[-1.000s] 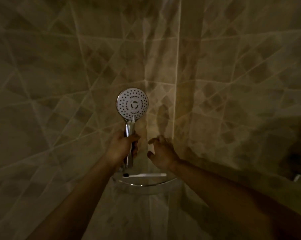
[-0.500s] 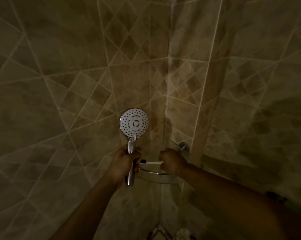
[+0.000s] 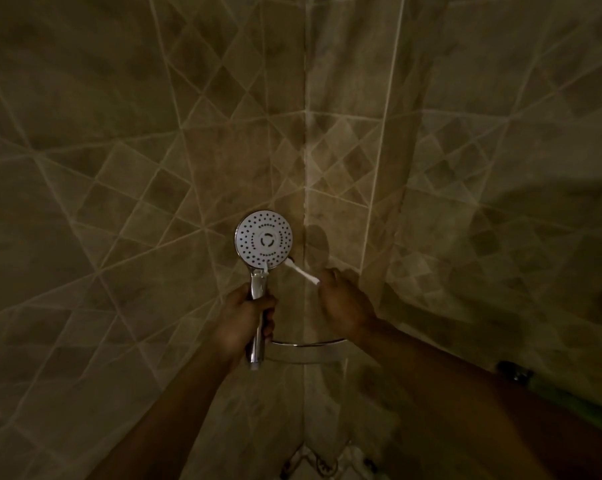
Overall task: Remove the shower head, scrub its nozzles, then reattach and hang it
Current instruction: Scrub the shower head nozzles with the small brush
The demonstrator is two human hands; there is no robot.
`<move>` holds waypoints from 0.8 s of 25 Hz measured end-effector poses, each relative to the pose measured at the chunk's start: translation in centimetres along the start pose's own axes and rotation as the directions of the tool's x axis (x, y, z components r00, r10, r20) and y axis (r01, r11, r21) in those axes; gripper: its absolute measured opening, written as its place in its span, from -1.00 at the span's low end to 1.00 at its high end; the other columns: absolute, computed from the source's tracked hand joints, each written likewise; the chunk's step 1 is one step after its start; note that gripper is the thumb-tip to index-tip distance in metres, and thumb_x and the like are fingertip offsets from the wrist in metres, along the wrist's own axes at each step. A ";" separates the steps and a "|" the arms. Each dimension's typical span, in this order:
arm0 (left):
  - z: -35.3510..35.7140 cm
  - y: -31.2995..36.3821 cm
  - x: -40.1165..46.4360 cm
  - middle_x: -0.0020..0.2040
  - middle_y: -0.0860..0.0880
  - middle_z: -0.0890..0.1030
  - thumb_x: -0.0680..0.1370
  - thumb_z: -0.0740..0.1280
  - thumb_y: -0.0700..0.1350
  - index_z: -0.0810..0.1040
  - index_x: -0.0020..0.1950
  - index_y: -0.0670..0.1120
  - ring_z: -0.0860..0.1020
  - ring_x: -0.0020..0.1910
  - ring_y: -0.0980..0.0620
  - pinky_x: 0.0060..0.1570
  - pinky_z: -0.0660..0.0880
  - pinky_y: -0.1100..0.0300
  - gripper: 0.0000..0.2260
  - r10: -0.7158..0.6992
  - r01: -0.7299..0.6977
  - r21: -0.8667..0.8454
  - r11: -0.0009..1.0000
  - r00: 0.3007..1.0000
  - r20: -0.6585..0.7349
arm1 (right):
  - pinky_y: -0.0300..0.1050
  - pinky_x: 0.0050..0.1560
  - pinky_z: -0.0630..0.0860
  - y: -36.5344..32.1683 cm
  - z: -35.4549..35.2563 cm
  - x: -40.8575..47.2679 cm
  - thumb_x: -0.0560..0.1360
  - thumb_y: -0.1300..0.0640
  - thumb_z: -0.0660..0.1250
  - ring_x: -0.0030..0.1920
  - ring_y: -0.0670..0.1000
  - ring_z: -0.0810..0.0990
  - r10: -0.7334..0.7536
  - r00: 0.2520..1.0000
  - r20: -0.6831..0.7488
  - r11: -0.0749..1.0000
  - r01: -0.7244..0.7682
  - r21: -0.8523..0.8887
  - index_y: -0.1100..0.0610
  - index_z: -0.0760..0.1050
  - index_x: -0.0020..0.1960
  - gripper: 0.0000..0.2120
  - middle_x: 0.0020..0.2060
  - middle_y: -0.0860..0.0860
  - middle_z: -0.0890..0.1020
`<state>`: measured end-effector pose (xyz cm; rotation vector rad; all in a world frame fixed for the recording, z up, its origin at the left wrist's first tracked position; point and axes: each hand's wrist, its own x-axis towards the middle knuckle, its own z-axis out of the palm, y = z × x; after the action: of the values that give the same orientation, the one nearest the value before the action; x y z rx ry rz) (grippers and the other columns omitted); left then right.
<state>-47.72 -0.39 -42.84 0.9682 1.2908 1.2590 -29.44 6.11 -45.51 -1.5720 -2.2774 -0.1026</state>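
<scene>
We've got the shower head [image 3: 264, 239] upright in front of the tiled wall corner [image 3: 305, 140], left hand [image 3: 245, 318] wrapped tight around its chrome handle. Right hand [image 3: 344, 304] pinches a white toothbrush [image 3: 301, 274], bristle end touching the nozzle face's lower right edge, above the corner shelf [image 3: 306, 344].

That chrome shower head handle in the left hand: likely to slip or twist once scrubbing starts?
Probably slippery: the shower head handle is smooth chrome. It looks top-heavy, so toothbrush pressure may twist it in the left hand. The right hand should likely press lightly.
</scene>
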 end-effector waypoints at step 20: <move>24.6 -4.3 -6.8 -0.48 -0.05 0.41 0.57 0.40 -0.07 0.45 -0.28 -0.08 0.28 -0.65 0.03 -0.58 0.28 0.25 -0.75 -0.173 0.163 0.069 0.984 0.815 0.553 | -0.09 -0.44 0.42 14.1 -14.5 -24.2 0.63 -0.06 0.20 -0.46 -0.03 0.52 0.614 0.755 -0.228 0.669 -0.345 0.658 0.01 0.53 -0.19 -0.71 -0.41 0.01 0.59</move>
<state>-22.10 -3.99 -43.86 1.1047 0.8969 0.7405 -5.31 -13.96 -42.39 -1.5536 -1.2822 0.3347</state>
